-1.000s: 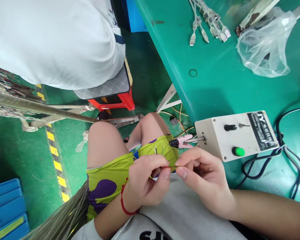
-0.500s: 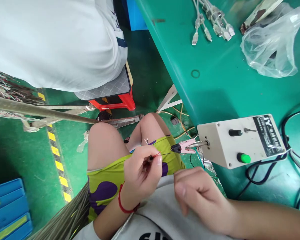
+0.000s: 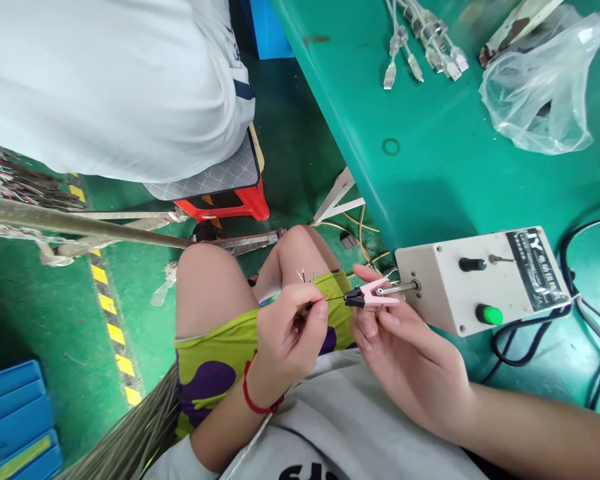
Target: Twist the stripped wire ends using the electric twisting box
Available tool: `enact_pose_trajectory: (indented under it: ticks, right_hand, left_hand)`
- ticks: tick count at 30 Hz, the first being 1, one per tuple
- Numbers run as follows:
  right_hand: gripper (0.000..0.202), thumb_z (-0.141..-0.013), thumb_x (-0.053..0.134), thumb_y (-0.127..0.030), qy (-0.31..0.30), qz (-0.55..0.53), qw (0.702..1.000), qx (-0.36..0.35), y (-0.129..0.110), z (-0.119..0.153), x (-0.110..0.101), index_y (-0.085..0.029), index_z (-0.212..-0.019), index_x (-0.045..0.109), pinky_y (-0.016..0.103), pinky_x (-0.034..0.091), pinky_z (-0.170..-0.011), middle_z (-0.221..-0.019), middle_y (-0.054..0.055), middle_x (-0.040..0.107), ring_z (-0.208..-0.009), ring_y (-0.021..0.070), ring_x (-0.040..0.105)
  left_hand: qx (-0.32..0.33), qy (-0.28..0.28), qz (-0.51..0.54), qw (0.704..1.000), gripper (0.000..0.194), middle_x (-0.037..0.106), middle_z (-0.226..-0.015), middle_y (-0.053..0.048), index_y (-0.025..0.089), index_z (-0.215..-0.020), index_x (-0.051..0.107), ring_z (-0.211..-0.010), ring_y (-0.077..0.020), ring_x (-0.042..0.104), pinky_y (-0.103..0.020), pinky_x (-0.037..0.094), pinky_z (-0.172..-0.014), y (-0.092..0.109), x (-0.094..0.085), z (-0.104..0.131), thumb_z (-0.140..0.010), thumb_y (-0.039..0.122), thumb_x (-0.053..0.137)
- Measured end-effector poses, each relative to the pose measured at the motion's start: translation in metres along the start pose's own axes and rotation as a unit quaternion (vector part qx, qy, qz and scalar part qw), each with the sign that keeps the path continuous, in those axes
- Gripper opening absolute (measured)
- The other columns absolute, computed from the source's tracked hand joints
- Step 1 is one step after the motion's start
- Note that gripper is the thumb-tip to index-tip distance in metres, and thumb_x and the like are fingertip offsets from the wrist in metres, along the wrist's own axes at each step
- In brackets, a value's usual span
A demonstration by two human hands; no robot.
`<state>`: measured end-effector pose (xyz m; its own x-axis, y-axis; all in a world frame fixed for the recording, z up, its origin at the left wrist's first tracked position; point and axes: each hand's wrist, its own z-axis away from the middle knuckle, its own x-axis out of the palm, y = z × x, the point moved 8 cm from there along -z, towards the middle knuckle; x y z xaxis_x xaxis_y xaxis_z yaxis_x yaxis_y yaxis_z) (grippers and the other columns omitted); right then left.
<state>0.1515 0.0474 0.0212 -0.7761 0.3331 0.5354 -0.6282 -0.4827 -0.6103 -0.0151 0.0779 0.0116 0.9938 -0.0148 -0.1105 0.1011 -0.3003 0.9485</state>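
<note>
My left hand is closed in a pinch on a thin cable end; fine coloured wires stick out above the fingers. A dark wire and a red one run from the fingertips toward a pink clip with black jaws. The dark wire reaches the jaws. A metal shaft joins the clip to a white box with a black knob and a green button. My right hand lies under and behind the clip, palm up, fingers apart; whether it touches the clip I cannot tell.
The box sits at the edge of a green table, with black cords beside it. USB cables and a clear plastic bag lie farther back. A person in white sits on a red stool. Grey cables hang at my left.
My right hand has turned from loosely curled to palm up and moved up to the clip, its fingers spreading. My left hand has shifted slightly right, bringing the wires closer to the clip.
</note>
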Motion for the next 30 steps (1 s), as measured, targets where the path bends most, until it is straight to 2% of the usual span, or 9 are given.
enact_pose_trajectory:
  ticks: [4, 8, 12, 15, 20, 30]
  right_hand:
    - [0.031, -0.108, 0.083, -0.046, -0.005, 0.006, 1.000, -0.007, 0.002, -0.001, 0.003, -0.032, -0.135, 0.087, 0.028, 0.052, -0.069, -0.074, -0.001, 0.054, -0.070, 0.0196, 0.043]
    - [0.040, -0.112, 0.077, -0.064, -0.007, 0.031, 0.999, -0.021, 0.002, -0.005, 0.001, -0.031, -0.132, 0.085, 0.031, 0.045, -0.060, -0.068, -0.002, 0.052, -0.063, 0.0196, 0.037]
    - [0.044, -0.114, 0.073, -0.068, -0.008, 0.049, 0.999, -0.023, 0.003, -0.006, -0.002, -0.031, -0.136, 0.081, 0.031, 0.043, -0.059, -0.064, -0.004, 0.052, -0.060, 0.0191, 0.036]
    - [0.039, -0.118, 0.067, -0.066, -0.011, 0.058, 0.998, -0.028, 0.003, -0.006, -0.001, -0.034, -0.138, 0.077, 0.030, 0.044, -0.059, -0.061, -0.006, 0.048, -0.059, 0.0193, 0.033]
    - [0.025, -0.122, 0.067, -0.056, -0.037, 0.029, 0.999, -0.027, 0.001, -0.005, 0.007, -0.033, -0.129, 0.077, 0.026, 0.042, -0.060, -0.058, -0.008, 0.044, -0.058, 0.0179, 0.027]
    - [0.026, -0.123, 0.067, -0.054, -0.053, -0.009, 0.999, -0.010, 0.002, -0.004, 0.008, -0.031, -0.125, 0.077, 0.024, 0.042, -0.062, -0.058, -0.007, 0.047, -0.059, 0.0162, 0.027]
  left_hand:
    - [-0.005, 0.002, 0.015, 1.000, 0.008, 0.066, -0.082, 0.004, 0.025, -0.114, 0.069, -0.060, -0.0096, 0.062, -0.020, 0.051, -0.059, -0.006, 0.002, 0.001, -0.118, 0.020, 0.065]
    - [-0.019, 0.004, 0.026, 0.999, 0.007, 0.064, -0.081, 0.005, 0.025, -0.113, 0.068, -0.059, -0.0098, 0.061, -0.021, 0.049, -0.057, -0.009, 0.004, 0.001, -0.119, 0.022, 0.065]
    - [-0.035, -0.001, 0.050, 0.998, 0.010, 0.062, -0.077, 0.005, 0.024, -0.111, 0.068, -0.058, -0.0100, 0.058, -0.021, 0.049, -0.056, -0.010, 0.006, 0.001, -0.120, 0.025, 0.064]
    - [-0.039, -0.004, 0.060, 0.997, 0.011, 0.063, -0.077, 0.005, 0.024, -0.109, 0.068, -0.058, -0.0102, 0.059, -0.021, 0.050, -0.056, -0.010, 0.007, 0.001, -0.120, 0.025, 0.065]
    - [-0.041, -0.013, 0.056, 0.998, 0.009, 0.066, -0.079, 0.004, 0.024, -0.111, 0.070, -0.060, -0.0105, 0.061, -0.022, 0.052, -0.059, -0.008, 0.010, 0.001, -0.119, 0.023, 0.066]
    - [-0.018, -0.032, 0.052, 0.998, 0.010, 0.064, -0.076, 0.006, 0.025, -0.111, 0.068, -0.057, -0.0095, 0.059, -0.019, 0.049, -0.056, -0.005, 0.013, -0.006, -0.119, 0.022, 0.063]
